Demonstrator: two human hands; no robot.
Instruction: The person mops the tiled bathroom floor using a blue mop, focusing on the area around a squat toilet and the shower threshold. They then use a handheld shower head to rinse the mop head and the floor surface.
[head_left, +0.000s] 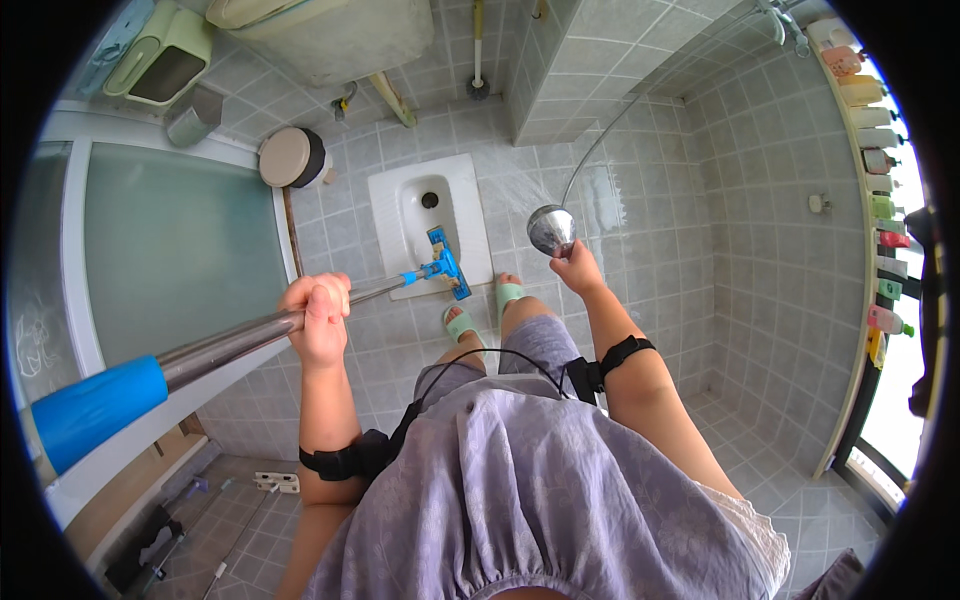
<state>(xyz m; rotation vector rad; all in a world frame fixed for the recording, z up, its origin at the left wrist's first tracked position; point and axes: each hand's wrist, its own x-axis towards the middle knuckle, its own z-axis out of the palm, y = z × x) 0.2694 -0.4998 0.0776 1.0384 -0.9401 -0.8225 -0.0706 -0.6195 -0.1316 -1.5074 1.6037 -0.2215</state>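
Observation:
My left hand (318, 319) is closed around the metal pole (232, 345) of a sponge mop, whose blue handle end (97, 409) points to the lower left. The blue mop head (448, 262) lies over the near part of a white squat toilet (386, 217) set in the floor. My right hand (579, 268) grips a chrome shower head (552, 229) by its neck. Water sprays from it toward the upper left, onto the tiles beside the toilet. A metal hose (596, 154) runs up from behind it to the wall fitting.
A round lidded bin (286, 157) stands beside the frosted glass door (180, 232). A toilet brush (478, 86) leans at the back wall, near a cistern (337, 45) and pipe (394, 99). Several bottles (870, 116) line the right ledge. Wet tiles (604, 196) shine right of the shower head.

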